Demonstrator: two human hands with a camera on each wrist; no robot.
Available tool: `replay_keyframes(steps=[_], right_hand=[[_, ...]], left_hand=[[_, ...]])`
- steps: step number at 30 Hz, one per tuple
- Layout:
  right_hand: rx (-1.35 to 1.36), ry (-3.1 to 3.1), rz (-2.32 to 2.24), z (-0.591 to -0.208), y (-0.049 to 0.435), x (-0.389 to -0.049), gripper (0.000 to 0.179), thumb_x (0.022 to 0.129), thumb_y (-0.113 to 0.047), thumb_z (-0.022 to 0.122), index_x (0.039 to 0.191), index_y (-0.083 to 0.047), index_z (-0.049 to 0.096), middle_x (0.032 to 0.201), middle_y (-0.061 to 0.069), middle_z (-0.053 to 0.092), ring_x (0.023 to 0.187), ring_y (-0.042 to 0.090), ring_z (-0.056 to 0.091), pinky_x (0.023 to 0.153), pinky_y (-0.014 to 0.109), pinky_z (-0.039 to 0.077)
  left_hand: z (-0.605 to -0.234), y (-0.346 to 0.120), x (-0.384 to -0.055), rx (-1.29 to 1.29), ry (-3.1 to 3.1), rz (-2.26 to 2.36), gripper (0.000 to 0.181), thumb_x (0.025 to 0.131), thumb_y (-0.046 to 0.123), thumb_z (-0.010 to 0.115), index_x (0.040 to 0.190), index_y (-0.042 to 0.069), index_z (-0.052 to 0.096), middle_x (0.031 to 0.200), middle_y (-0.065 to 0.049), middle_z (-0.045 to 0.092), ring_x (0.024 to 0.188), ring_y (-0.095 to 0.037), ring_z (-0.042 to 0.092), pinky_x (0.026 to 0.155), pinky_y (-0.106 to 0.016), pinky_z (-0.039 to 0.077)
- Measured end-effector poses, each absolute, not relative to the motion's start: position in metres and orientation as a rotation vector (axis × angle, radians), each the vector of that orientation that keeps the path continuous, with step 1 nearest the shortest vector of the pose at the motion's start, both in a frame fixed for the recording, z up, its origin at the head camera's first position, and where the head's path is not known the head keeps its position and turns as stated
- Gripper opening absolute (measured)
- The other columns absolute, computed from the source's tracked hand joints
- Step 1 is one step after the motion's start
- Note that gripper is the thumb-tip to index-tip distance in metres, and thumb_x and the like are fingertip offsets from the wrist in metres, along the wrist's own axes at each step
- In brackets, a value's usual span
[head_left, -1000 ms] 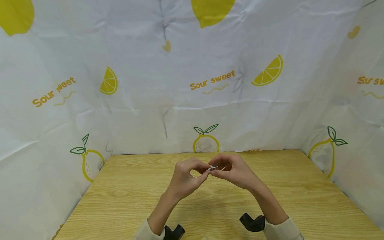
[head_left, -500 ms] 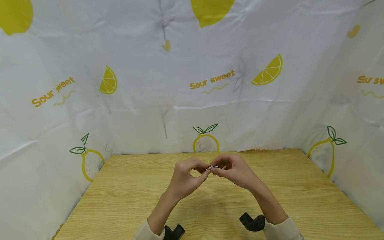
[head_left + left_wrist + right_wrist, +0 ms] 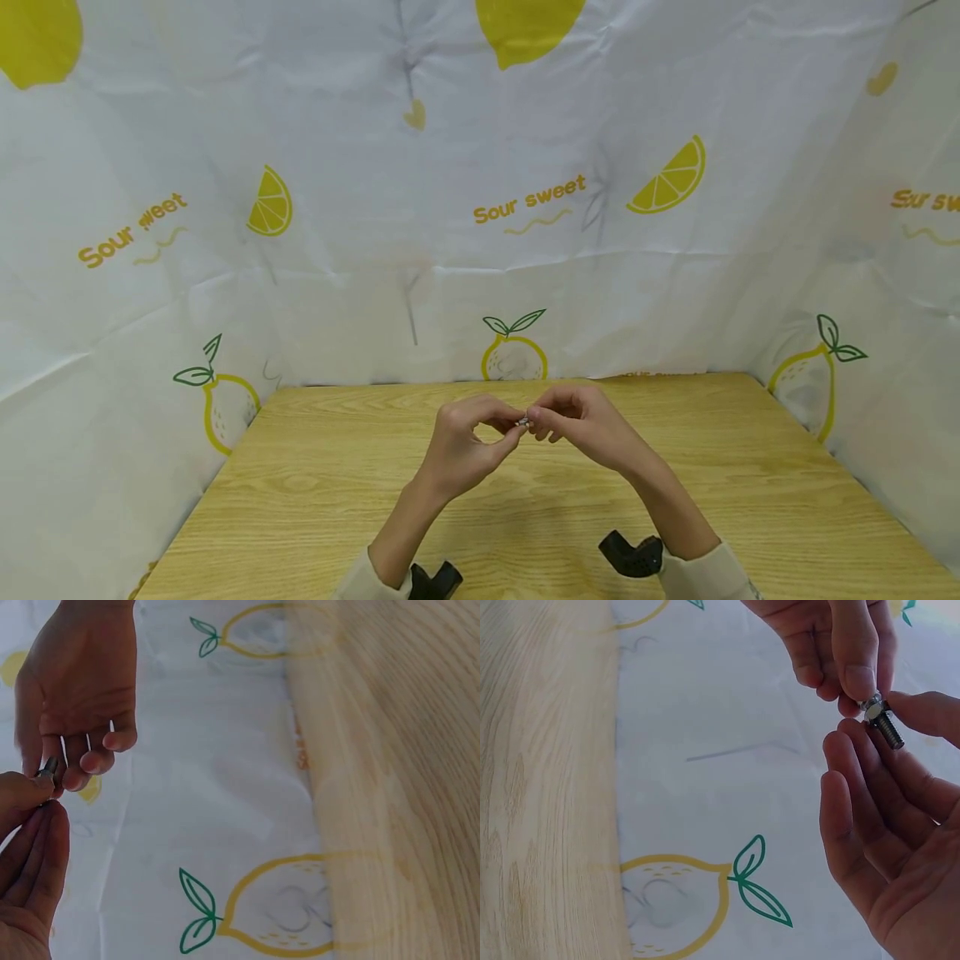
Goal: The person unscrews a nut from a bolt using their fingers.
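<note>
A small silver bolt (image 3: 892, 735) with a nut (image 3: 875, 712) on its thread is held between the two hands, above the table. My left hand (image 3: 467, 437) pinches one end of the bolt between thumb and fingertips, hiding that end. From the other side, my right hand (image 3: 592, 429) has its thumb and index finger at the nut, pinching it; its other fingers are loosely bent. In the right wrist view the threaded shank sticks out past the nut toward the right palm. The left wrist view shows only a dark bit of the bolt (image 3: 49, 768) between the fingertips.
A wood-grain table (image 3: 300, 500) lies under both hands. White cloth (image 3: 360, 208) printed with lemons hangs behind it and along both sides. Black devices are strapped at the left wrist (image 3: 437, 581) and the right wrist (image 3: 633, 557).
My right thumb has shifted up and over the nut, and the shank that stuck out toward the right is now covered in the head view. My left hand keeps its place.
</note>
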State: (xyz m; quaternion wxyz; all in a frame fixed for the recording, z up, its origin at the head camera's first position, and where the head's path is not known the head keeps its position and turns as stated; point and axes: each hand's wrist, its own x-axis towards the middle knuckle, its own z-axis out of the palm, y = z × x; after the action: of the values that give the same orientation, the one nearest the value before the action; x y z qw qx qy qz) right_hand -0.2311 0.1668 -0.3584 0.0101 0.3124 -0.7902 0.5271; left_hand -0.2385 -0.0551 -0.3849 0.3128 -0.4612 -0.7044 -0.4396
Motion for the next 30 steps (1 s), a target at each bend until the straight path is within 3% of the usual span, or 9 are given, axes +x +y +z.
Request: replay_keyframes(steps=[10,17,22,30], right_hand=[[0.940,-2.432,1.572,-0.3581,0.1652,-0.2278,0.012,0.095,-0.010,0.074,0.107,-0.008,0.075,0.101,0.010,0.075,0.085,0.012,0.071,0.073,0.031,0.063],[0.962,-2.484,1.629,-0.3583,0.1665,-0.2318,0.017,0.104,-0.017,0.062,0.106,-0.005,0.074,0.097,0.019,0.073,0.079,0.019,0.073,0.071,0.035,0.064],[1.046,-2.532,1.588,-0.3594,0.1679,-0.2348,0.029,0.108,-0.019,0.055,0.096,-0.002,0.075,0.089,0.020,0.071,0.075,0.012,0.070,0.071,0.033,0.063],[1.012,-2.516,1.637,-0.3590,0.1684,-0.2323,0.020,0.104,-0.017,0.062,0.106,-0.001,0.075,0.093,0.013,0.073,0.079,0.014,0.072,0.073,0.037,0.064]], left_hand=[[-0.3852,-0.0561,-0.2389,-1.219,-1.851,-1.163,0.016,0.085,-0.003,0.080,0.098,0.005,0.079,0.088,-0.008,0.079,0.072,-0.011,0.075,0.069,-0.015,0.061],[-0.3854,-0.0555,-0.2383,-1.210,-1.844,-1.152,0.016,0.085,-0.005,0.079,0.097,0.005,0.079,0.087,-0.008,0.079,0.071,-0.011,0.075,0.069,-0.015,0.061],[-0.3854,-0.0543,-0.2373,-1.201,-1.856,-1.156,0.015,0.085,-0.005,0.079,0.096,0.005,0.079,0.087,-0.007,0.079,0.072,-0.010,0.075,0.070,-0.014,0.060],[-0.3863,-0.0537,-0.2368,-1.184,-1.889,-1.158,0.017,0.084,-0.005,0.079,0.096,0.007,0.079,0.088,-0.005,0.079,0.072,-0.009,0.074,0.070,-0.013,0.060]])
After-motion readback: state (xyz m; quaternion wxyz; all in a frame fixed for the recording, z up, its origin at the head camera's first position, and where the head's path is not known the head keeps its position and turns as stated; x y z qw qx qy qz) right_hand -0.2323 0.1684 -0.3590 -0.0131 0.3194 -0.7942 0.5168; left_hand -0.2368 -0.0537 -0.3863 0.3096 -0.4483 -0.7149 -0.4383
